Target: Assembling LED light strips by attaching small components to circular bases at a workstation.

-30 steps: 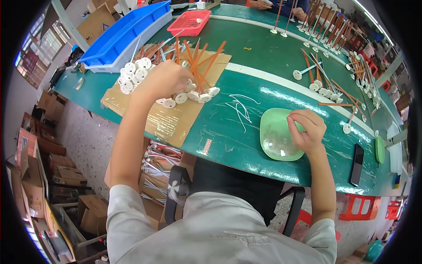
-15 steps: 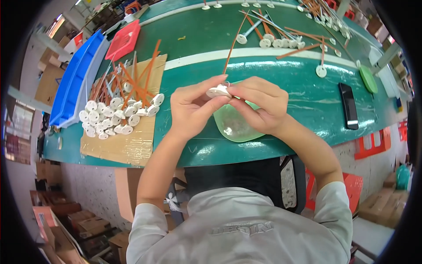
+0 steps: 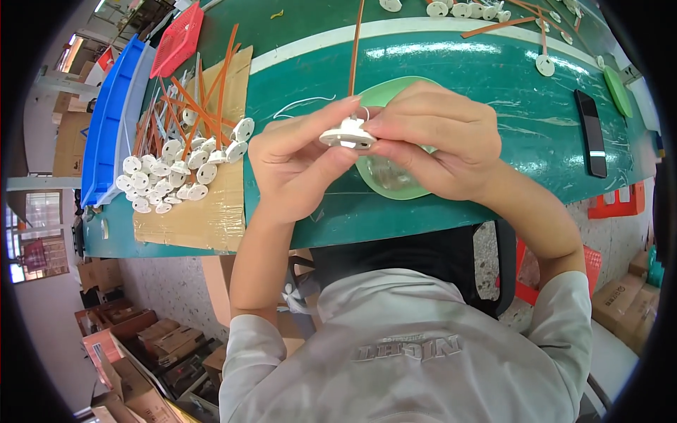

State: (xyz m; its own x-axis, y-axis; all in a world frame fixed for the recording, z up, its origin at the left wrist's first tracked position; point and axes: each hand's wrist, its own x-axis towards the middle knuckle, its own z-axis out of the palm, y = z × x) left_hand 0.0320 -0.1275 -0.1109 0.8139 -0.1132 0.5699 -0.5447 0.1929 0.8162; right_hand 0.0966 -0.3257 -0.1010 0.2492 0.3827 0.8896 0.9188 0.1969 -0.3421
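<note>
Both hands meet over the near edge of the green table (image 3: 451, 84), pinching one white disc (image 3: 347, 134) between them: the left hand (image 3: 300, 166) has thumb and forefinger closed on the disc's left rim, the right hand (image 3: 441, 144) covers its right rim with fingers curled tight, so that side of the disc is hidden. An orange stem (image 3: 356, 42) rises from the disc toward 12 o'clock, and a thin white wire loops by it, too fine to follow. The forearms come up from the lower edge, elbows spread, wrists bent inward. Under the hands lies a pale green dish (image 3: 395, 180), mostly covered by the right hand; what it contains cannot be made out. At 9 o'clock a pile of like discs with orange stems (image 3: 183, 169) sits on cardboard (image 3: 197, 218), a blue bin (image 3: 106, 134) beyond it. At 3 o'clock a black phone (image 3: 591, 132) lies well apart, bare table between.
</note>
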